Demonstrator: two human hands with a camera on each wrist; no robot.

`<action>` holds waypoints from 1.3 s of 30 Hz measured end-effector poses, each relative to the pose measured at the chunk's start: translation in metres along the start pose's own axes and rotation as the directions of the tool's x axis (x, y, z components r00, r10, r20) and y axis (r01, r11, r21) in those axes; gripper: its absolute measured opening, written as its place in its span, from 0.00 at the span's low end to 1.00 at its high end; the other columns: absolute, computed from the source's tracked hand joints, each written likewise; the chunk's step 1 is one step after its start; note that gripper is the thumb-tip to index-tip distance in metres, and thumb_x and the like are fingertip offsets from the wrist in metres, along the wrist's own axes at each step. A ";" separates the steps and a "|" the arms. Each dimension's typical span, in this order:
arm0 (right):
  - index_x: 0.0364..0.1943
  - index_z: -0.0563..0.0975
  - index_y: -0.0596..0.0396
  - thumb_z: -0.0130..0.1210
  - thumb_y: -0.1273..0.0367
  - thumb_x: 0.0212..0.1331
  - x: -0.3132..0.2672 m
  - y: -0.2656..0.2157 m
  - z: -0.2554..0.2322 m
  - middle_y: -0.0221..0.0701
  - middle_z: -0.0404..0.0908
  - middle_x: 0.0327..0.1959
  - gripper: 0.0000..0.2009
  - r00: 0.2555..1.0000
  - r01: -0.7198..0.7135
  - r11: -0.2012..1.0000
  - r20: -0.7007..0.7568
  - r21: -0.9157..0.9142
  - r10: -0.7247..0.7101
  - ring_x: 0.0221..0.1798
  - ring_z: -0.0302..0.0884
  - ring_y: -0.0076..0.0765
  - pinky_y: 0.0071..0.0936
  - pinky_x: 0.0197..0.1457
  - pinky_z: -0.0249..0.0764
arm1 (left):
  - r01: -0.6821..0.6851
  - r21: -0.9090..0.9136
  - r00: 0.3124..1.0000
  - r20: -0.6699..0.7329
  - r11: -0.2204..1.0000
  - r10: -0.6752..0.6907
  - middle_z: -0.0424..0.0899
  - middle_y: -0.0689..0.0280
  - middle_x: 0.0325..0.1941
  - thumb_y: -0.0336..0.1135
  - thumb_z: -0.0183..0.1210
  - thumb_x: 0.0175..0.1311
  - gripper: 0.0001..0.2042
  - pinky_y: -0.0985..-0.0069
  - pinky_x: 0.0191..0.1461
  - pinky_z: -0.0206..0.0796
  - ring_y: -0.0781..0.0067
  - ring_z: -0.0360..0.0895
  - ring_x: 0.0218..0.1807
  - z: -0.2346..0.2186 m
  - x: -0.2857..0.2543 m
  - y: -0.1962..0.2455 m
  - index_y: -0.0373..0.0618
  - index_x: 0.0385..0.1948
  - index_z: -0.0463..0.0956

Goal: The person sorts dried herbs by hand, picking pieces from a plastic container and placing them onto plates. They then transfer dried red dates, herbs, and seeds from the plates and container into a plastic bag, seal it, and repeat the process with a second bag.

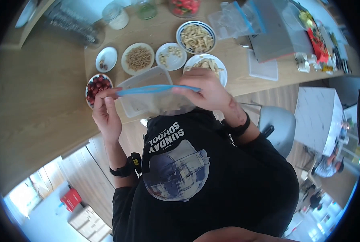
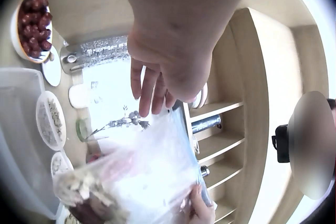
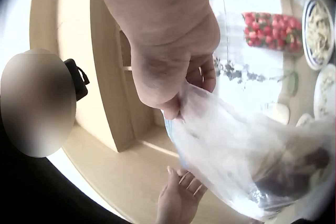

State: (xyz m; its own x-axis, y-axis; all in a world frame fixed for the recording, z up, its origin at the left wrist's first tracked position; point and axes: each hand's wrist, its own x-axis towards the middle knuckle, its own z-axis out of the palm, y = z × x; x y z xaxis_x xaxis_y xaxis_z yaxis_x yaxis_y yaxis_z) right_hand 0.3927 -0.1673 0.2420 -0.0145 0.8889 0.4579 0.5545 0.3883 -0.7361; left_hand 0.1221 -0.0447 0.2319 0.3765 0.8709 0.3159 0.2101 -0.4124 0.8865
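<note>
A clear zip bag (image 1: 176,105) with a blue zip strip hangs upright in front of my chest. Pale slices and dark red-brown pieces lie in its bottom. At the right end of the strip, my right hand (image 1: 206,88) pinches the bag's edge between thumb and fingers; the right wrist view shows this bag (image 3: 236,145) drawn from that thumb. My left hand (image 1: 107,113) is at the strip's other end, fingertips right at the corner and thumb apart from them. Its fingers (image 2: 148,90) look loosely extended in the left wrist view. A clear plastic tub (image 1: 128,105) stands behind the bag.
A bowl of dark red dates (image 1: 97,86) sits near my left hand. Beyond the tub are a plate of light-brown strips (image 1: 138,59), a saucer (image 1: 107,59), a small plate (image 1: 176,60) and a blue-rimmed bowl (image 1: 196,37) of pale slices. Jars and strawberries (image 1: 184,6) stand behind.
</note>
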 end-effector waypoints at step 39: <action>0.68 0.67 0.53 0.67 0.59 0.57 -0.067 0.339 -0.087 0.35 0.83 0.42 0.35 0.334 -0.700 0.541 -0.456 0.466 0.825 0.44 0.81 0.33 0.27 0.45 0.76 | 0.277 0.061 0.949 0.139 0.959 -0.283 0.85 0.64 0.29 0.33 0.55 0.73 0.09 0.78 0.40 0.70 0.78 0.83 0.34 -0.010 -0.016 -0.012 0.38 0.46 0.77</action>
State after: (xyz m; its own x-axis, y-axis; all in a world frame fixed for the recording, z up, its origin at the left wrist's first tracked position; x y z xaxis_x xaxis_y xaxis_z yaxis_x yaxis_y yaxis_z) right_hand 0.6543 -0.1163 0.0050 0.8317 0.5067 -0.2269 -0.0775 -0.2987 -0.9512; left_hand 0.1048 -0.0512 0.2197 0.4237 0.9058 0.0020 0.3610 -0.1709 0.9168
